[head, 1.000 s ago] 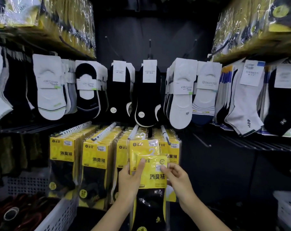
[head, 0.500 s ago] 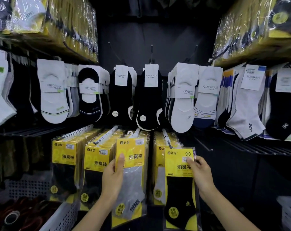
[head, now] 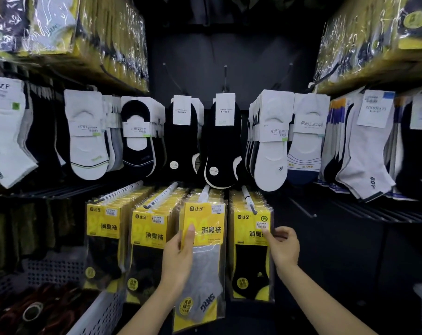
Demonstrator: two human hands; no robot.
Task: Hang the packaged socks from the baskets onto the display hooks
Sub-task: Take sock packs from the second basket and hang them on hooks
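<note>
1. Far left, low: white perforated basket (head: pixel 93 315), dark red bundles inside.
2. Two rows of yellow-card sock packs, first row (head: pixel 103 221) and second row (head: pixel 149 228), each hanging on a white hook that sticks out over the cards.
3. Left hand (head: pixel 178 259): thumb flat on the card front, fingers behind. It pinches the left edge of the grey pack (head: pixel 202 250).
4. Grey pack: front of the third row, upright, top at the tip of the third hook (head: pixel 203 193). Cannot tell if the hook is through it.
5. Black pack (head: pixel 251 252): front of the fourth row, hung on the fourth hook (head: pixel 248 201), whose tip shows in front of the card.
6. Right hand (head: pixel 283 250): fingers curled at the black pack's right edge, one fingertip on the card front, a light pinch.
</note>
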